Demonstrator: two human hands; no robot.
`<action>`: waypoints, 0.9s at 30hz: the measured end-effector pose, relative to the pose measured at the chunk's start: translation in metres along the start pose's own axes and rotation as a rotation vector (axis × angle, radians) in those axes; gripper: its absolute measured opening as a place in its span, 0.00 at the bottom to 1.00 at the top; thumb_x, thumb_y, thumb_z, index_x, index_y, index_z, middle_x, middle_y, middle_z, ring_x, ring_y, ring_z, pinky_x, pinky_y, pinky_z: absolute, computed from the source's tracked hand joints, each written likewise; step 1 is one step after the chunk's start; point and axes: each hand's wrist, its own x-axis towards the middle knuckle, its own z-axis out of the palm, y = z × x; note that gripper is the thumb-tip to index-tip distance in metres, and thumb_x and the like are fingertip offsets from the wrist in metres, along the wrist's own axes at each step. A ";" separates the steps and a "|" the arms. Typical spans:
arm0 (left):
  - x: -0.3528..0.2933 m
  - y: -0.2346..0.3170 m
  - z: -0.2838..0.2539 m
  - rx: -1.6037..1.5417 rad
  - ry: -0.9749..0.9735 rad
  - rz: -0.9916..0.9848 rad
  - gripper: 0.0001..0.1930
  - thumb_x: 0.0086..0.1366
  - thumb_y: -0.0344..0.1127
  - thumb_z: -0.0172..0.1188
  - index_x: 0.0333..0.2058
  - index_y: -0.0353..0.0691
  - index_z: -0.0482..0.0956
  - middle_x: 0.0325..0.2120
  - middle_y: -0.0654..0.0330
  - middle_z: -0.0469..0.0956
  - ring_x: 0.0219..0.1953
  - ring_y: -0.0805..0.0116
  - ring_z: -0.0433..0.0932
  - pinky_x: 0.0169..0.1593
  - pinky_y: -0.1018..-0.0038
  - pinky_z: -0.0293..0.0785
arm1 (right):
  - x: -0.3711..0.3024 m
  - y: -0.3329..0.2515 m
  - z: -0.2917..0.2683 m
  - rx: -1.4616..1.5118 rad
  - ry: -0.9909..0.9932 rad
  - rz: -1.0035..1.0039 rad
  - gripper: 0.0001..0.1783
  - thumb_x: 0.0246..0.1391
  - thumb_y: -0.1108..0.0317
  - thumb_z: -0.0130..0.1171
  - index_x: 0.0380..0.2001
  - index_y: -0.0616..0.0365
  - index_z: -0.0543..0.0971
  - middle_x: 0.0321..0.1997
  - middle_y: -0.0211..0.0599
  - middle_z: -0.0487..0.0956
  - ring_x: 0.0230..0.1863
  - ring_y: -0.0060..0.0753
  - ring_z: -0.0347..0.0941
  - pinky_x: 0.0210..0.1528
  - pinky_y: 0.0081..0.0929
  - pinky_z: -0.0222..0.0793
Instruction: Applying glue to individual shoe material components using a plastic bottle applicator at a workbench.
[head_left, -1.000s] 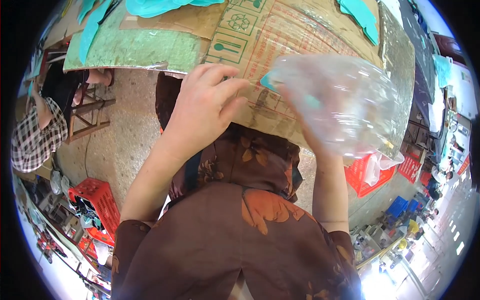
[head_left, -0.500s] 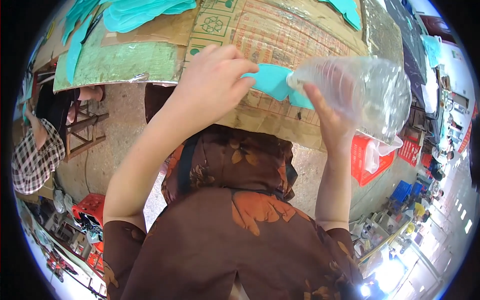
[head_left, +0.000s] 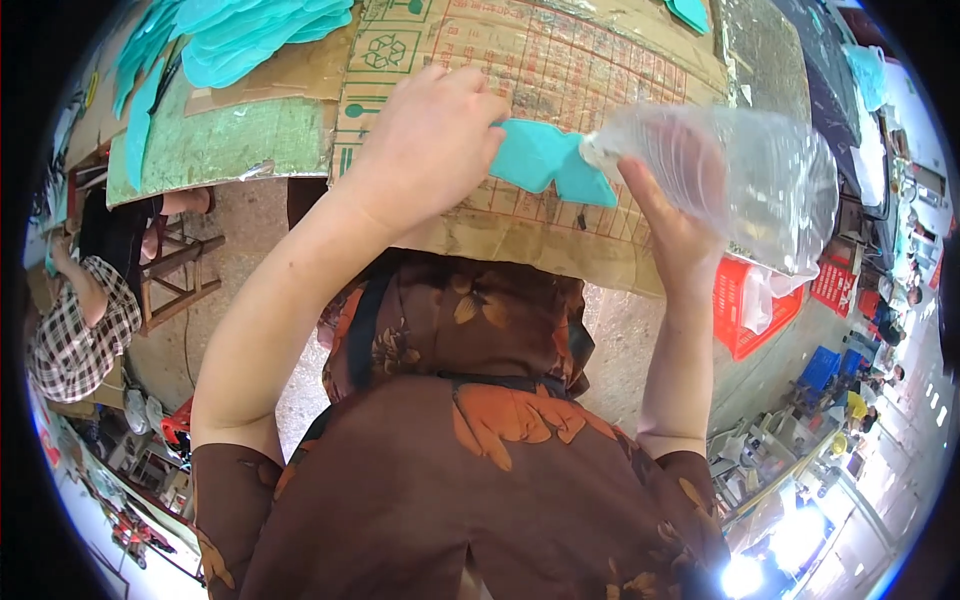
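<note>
A flat turquoise cut-out piece [head_left: 540, 155], thin like foam or fabric, lies over the cardboard in front of me. My left hand [head_left: 432, 140] is closed on its left end, the fingertips partly hidden behind the hand. In my right hand [head_left: 685, 215] is a large clear plastic bottle [head_left: 775, 175], gripped around its ridged side and tipped almost flat. Its narrow whitish mouth points left and meets the right part of the piece; whether anything comes out cannot be made out.
Printed cardboard [head_left: 560, 80] covers the worktable. Stacked turquoise pieces [head_left: 265, 40] lie far left beside a green board [head_left: 240, 140]. A red plastic basket [head_left: 740, 310] stands below right. Someone in a checked garment [head_left: 85, 330] sits at left.
The view has shifted slightly. The bottle's mouth has moved a little along the turquoise piece, and more of the piece's right end shows now. Both hands keep their hold.
</note>
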 end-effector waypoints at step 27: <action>0.029 0.000 -0.013 -0.255 -0.338 -0.318 0.12 0.56 0.37 0.52 0.28 0.34 0.78 0.23 0.47 0.79 0.32 0.51 0.80 0.41 0.60 0.74 | -0.021 0.000 0.011 0.944 -0.061 0.389 0.30 0.46 0.74 0.70 0.53 0.65 0.70 0.51 0.40 0.74 0.52 0.32 0.72 0.57 0.30 0.67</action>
